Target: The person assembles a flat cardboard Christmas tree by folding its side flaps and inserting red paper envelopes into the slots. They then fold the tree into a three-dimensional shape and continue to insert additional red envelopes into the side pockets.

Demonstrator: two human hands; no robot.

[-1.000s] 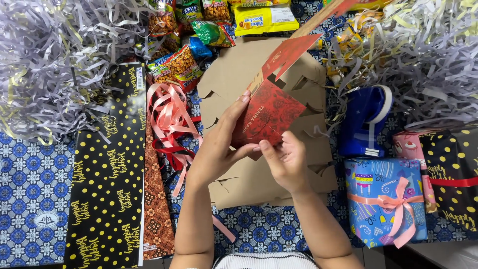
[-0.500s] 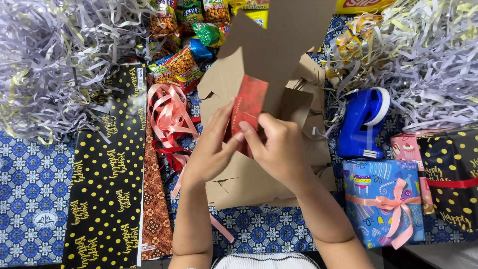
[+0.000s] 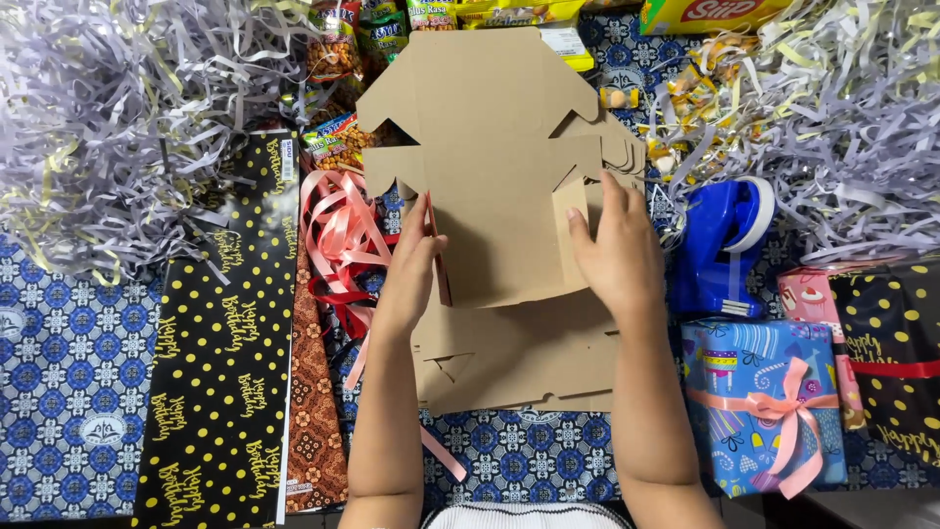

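Here, seen from the head camera, both hands hold up a flat brown cardboard box blank (image 3: 490, 157) above a stack of the same blanks (image 3: 519, 362) on the patterned cloth. The left hand (image 3: 411, 269) grips its left edge, the right hand (image 3: 612, 255) its right flap. Pink ribbon (image 3: 343, 240) lies just left; a blue tape dispenser (image 3: 720, 250) and a wrapped gift (image 3: 764, 402) sit right

Bare forearms; no sleeves; white ribbed garment (image 3: 529, 515).
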